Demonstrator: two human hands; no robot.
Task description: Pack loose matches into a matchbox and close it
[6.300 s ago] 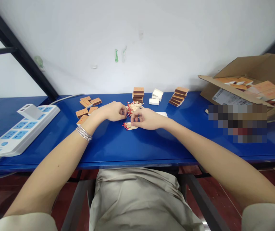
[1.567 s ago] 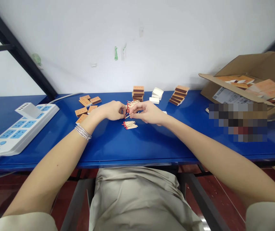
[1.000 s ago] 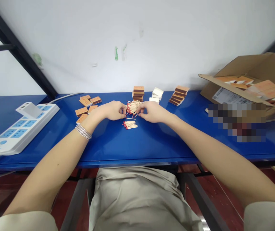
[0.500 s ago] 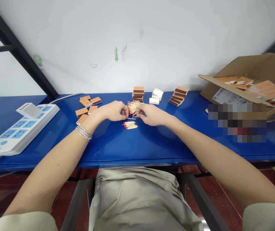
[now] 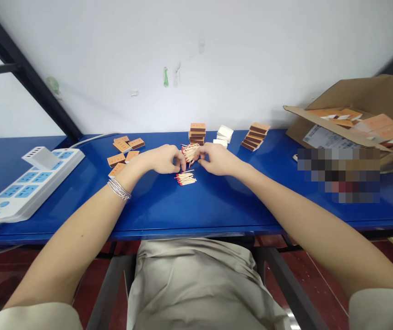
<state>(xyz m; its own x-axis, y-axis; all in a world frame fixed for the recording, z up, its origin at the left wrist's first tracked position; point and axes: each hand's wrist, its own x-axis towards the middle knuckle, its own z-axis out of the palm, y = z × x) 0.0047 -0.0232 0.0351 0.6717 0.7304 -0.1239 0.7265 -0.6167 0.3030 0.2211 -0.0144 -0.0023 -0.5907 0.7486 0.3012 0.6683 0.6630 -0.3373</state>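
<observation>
- A loose pile of wooden matchsticks [image 5: 190,152] with red heads is held up at the middle of the table, the sticks lying crossed and tilted at different angles, just in front of a stack of matchboxes
- A neater bundle of matchsticks [image 5: 185,178] is laid flat just nearer the person, its red heads pointed to the left, with a few sticks lying across its top
- The blue metal table [image 5: 196,211] carries everything; a white power strip [image 5: 28,184] with blue socket panels is placed at its left end
- Small red characters are printed on the orange matchbox sleeves, from the scattered matchboxes [image 5: 124,152] to the central stack of matchboxes [image 5: 197,134] and the leaning stack of matchboxes [image 5: 253,137], but are too small to be read
- A printed label [image 5: 327,137] is seen on the cardboard carton [image 5: 364,101], also unreadable; a patch beside it is pixelated
- On the left hand [image 5: 160,159], the fingers [image 5: 179,160] are curled inward, almost closed, and are placed at the left edge of the loose pile; a grip cannot be confirmed
- On the right hand [image 5: 217,160], the fingers [image 5: 199,156] are bent and nearly closed at the pile's right edge; whether sticks are gripped cannot be told
</observation>
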